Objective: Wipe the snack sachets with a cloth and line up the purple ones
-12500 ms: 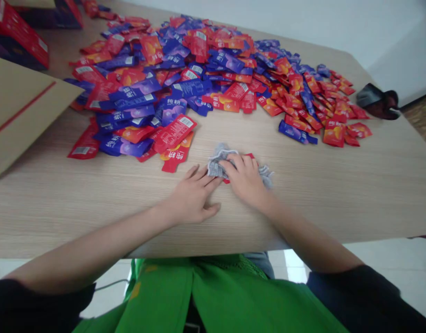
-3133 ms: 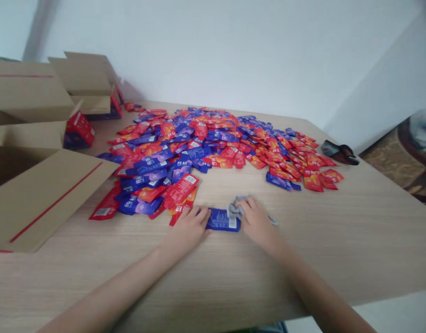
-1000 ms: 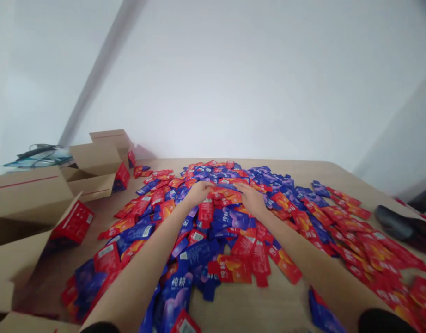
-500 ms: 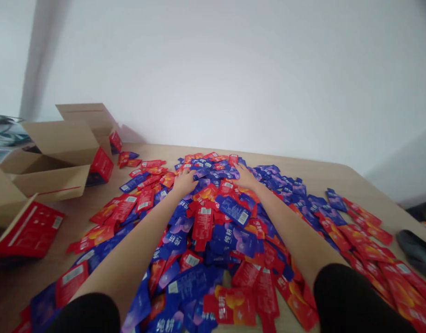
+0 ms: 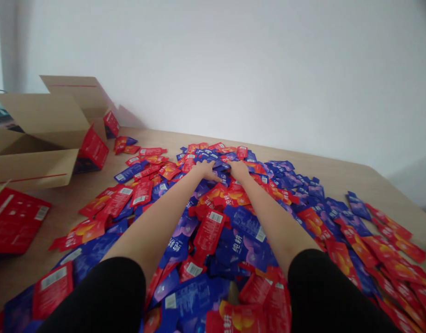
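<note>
A wide heap of flat red and blue spouted pouches covers the table. My left hand rests on the far part of the heap, open, with its thumb apart from the fingers and blue pouches under it. Close by on the right, my right hand touches the pouches with its fingers bent toward the left hand. Those fingertips are partly hidden, and no pouch is plainly gripped. Between the hands lies a dark blue pouch.
Open cardboard boxes with red and blue outsides stand at the left. Behind the table rises a white wall. Loose red pouches spread along the right side.
Both hands have moved closer together over the far part of the heap. The view has shifted, so the boxes sit further left and higher, and more of the black sleeves shows.
</note>
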Tool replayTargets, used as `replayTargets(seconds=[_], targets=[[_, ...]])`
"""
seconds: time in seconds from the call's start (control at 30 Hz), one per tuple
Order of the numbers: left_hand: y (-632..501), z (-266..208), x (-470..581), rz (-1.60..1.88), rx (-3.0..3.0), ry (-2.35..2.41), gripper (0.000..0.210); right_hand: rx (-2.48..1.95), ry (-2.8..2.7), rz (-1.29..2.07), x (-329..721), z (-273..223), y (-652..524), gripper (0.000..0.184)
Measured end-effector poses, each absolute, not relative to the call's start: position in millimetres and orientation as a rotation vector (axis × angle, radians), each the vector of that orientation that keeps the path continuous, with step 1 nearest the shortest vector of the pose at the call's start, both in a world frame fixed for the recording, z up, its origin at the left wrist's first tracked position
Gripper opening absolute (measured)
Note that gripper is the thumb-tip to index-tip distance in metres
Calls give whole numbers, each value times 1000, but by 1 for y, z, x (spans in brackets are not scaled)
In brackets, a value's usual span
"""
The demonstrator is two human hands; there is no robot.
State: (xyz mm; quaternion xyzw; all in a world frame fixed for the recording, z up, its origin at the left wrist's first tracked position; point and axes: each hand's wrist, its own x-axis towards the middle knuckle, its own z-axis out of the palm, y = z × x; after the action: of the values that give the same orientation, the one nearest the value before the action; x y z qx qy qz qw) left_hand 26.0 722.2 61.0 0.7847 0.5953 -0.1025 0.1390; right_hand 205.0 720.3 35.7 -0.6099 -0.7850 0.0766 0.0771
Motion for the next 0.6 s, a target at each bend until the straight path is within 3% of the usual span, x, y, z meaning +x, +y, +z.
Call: replayTargets(seconds=[0.3, 0.43, 0.6], targets=[[708, 75, 42, -241, 2376, 1636, 73, -1841, -2088, 123, 259, 107, 640, 59], [697, 80, 50, -244, 2394, 1639, 50, -1546, -1979, 450, 290, 134, 523, 56], [671, 90, 57, -169, 2407, 1736, 35, -1518, -1953, 976, 305, 115, 353, 56]])
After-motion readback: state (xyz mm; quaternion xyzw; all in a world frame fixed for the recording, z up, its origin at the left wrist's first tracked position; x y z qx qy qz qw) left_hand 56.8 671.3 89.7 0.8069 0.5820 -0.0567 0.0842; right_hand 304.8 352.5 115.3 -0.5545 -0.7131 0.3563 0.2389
